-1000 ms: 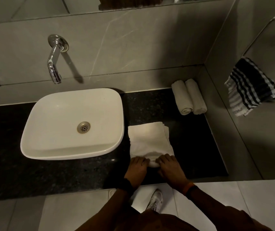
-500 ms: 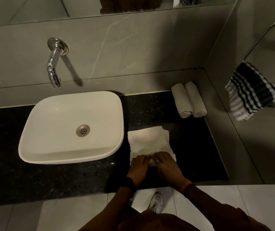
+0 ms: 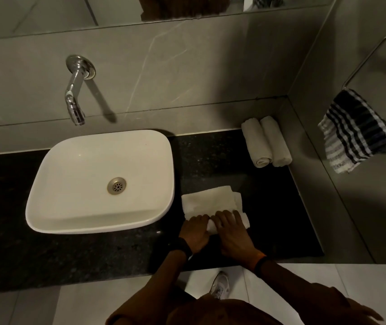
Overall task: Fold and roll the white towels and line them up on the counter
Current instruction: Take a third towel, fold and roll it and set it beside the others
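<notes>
A folded white towel (image 3: 210, 200) lies on the dark counter (image 3: 93, 261) just right of the basin, its near end rolled into a thick tube. My left hand (image 3: 194, 232) and my right hand (image 3: 233, 227) rest side by side on that roll, fingers curled over it, pressing it down. The flat part of the towel stretches away from my fingers. Two rolled white towels (image 3: 265, 141) lie side by side, touching, at the back right corner of the counter.
A white vessel basin (image 3: 98, 181) fills the counter's middle, under a chrome wall tap (image 3: 76, 99). A striped dark-and-white cloth (image 3: 358, 132) hangs from a ring on the right wall. The right wall borders the counter's edge.
Both hands have pushed the roll away from me, so the roll is thicker and the flat part of the towel is shorter.
</notes>
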